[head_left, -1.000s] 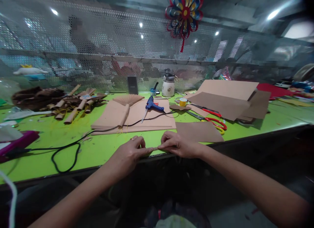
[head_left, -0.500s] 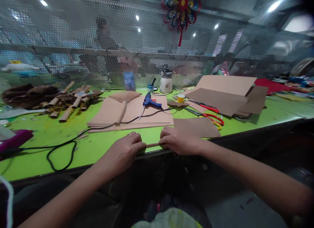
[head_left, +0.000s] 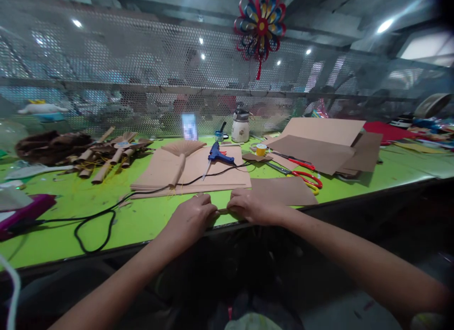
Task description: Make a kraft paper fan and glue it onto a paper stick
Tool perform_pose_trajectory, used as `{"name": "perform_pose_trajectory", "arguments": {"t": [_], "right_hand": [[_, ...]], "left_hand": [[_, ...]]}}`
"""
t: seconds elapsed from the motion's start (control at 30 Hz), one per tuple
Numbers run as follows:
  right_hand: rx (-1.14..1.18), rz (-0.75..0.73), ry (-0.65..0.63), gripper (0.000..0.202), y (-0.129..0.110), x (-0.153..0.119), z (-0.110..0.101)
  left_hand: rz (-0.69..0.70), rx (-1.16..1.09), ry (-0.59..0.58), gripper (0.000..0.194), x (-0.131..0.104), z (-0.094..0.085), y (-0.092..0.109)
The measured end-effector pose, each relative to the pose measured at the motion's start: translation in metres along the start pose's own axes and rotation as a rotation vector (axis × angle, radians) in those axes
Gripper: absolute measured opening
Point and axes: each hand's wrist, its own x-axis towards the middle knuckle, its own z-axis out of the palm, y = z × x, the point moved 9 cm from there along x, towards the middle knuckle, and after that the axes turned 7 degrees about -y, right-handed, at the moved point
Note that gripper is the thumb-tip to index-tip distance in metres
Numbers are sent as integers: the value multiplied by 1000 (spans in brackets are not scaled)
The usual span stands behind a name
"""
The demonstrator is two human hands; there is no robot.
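Observation:
A narrow folded strip of brown paper (head_left: 222, 211) lies at the front edge of the green table, mostly covered by my fingers. My left hand (head_left: 193, 215) pinches its left end, and my right hand (head_left: 248, 206) pinches the right end, a small gap apart. Behind them is a stack of brown paper sheets (head_left: 152, 175). On the stack rest a pleated paper fan (head_left: 182, 155) and a blue glue gun (head_left: 220, 154). A loose brown sheet (head_left: 285, 191) lies just behind my right hand.
Red-handled scissors (head_left: 308, 178) and a yellow spool (head_left: 261, 150) lie behind the loose sheet. Large brown sheets (head_left: 319, 148) are at right. Rolled paper pieces (head_left: 102, 171) lie at left. A black cable (head_left: 92, 217) crosses the table's left. A white bottle (head_left: 240, 127) stands at back.
The view has tilted up and shifted slightly. My hands have drawn a little closer together, and less of the folded strip shows between them.

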Motion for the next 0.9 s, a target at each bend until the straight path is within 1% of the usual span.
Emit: {"name": "perform_pose_trajectory", "arguments": {"t": [0.17, 0.3, 0.37, 0.47, 0.63, 0.8, 0.9], "right_hand": [[165, -5, 48, 19, -1, 0, -7], [226, 30, 61, 20, -6, 1, -12], [227, 55, 62, 23, -5, 2, -11], [211, 68, 76, 25, -4, 4, -9], [156, 23, 84, 28, -9, 3, -11], [115, 9, 77, 27, -19, 0, -20], [166, 19, 67, 28, -17, -1, -23]], "left_hand": [[-15, -100, 20, 26, -4, 0, -6], [-12, -151, 4, 18, -4, -3, -5], [-12, -178, 5, 17, -4, -7, -3], [-33, -195, -9, 21, -4, -10, 0], [-40, -245, -42, 23, -6, -11, 4], [-59, -208, -71, 36, -5, -8, 4], [-48, -318, -105, 36, -5, -8, 6]]}}
